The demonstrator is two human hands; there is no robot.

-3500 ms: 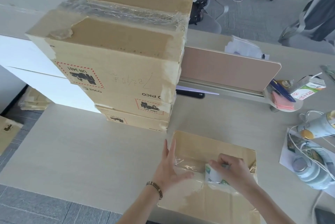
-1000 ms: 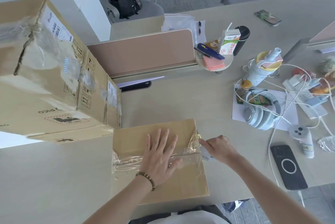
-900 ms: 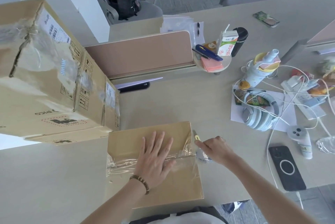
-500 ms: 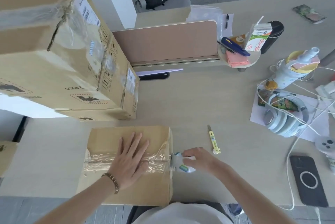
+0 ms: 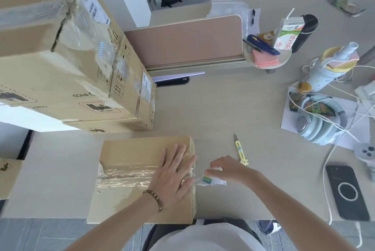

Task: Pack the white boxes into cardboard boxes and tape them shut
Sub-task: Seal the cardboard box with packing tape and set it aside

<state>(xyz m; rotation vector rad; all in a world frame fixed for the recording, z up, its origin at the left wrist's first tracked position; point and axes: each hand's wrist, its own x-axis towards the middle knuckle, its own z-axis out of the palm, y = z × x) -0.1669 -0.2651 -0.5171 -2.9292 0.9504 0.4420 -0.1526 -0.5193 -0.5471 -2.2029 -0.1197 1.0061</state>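
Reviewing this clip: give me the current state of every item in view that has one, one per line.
cardboard box: flaps closed, clear tape along its top seam.
left hand: flat, pressing the tape at the box's right edge.
right hand: holds the tape roll just off the box's right side.
utility knife: lying on the table, blade out.
stacked boxes: taped shut.
milk carton: upright, straw in.
phone: screen dark.

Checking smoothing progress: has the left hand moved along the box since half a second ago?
Yes. The left hand has slid right along the tape, toward the cardboard box's right edge.
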